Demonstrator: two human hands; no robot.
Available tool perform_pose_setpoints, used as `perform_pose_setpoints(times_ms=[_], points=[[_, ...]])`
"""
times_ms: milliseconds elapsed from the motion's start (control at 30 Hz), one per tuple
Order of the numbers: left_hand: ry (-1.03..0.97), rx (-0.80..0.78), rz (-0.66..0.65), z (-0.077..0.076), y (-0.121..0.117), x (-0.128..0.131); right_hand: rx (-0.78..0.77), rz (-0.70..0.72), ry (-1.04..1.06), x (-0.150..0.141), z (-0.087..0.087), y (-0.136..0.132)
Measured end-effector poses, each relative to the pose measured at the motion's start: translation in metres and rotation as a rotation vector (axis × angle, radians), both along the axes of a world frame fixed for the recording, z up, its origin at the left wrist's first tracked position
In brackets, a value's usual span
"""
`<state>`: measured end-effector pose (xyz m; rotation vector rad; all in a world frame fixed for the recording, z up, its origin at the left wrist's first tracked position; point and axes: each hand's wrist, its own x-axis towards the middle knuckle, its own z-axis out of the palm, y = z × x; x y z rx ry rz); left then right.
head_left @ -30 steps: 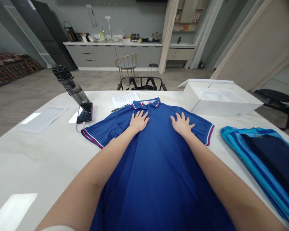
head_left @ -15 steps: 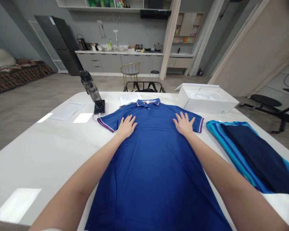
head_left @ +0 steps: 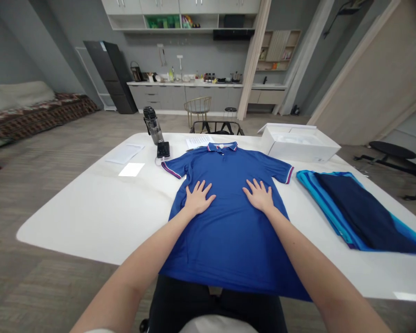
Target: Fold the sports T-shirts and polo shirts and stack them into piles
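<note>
A royal blue polo shirt [head_left: 229, 245] lies flat and face up on the white table [head_left: 72, 217], its collar [head_left: 222, 147] far from me and its hem at the near edge. My left hand [head_left: 198, 198] presses palm down on the chest, left of the placket line, fingers spread. My right hand [head_left: 259, 195] rests the same way on the other side. Neither hand grips the cloth. Red-and-white tipping edges both short sleeves.
A folded blue-striped garment [head_left: 333, 208] with dark navy cloth [head_left: 360, 212] lies right of the shirt. Behind it stands a white box [head_left: 298, 147]. A water bottle [head_left: 152, 125], a phone [head_left: 163, 149] and papers [head_left: 198, 141] lie at the far edge.
My view has risen and drawn back, showing more table, floor and room. Both hands have slid from sleeve level down the shirt's chest toward me, still flat on the cloth.
</note>
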<state>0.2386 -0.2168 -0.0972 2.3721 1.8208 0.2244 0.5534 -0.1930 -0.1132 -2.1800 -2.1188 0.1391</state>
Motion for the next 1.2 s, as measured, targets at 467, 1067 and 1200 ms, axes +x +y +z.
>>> perform_pose_setpoints(times_ms=[467,1067,1200], points=[[0.182,0.097,0.205,0.004,-0.039,-0.079,0.181,-0.02,-0.086,0.061,0.009,-0.057],[0.05,-0.05,-0.177,0.015,-0.165,-0.041,0.03,0.18,-0.045,0.056,0.001,-0.136],[0.056,-0.098,-0.115,0.021,-0.184,-0.04,0.017,0.241,-0.032,0.088,-0.001,-0.126]])
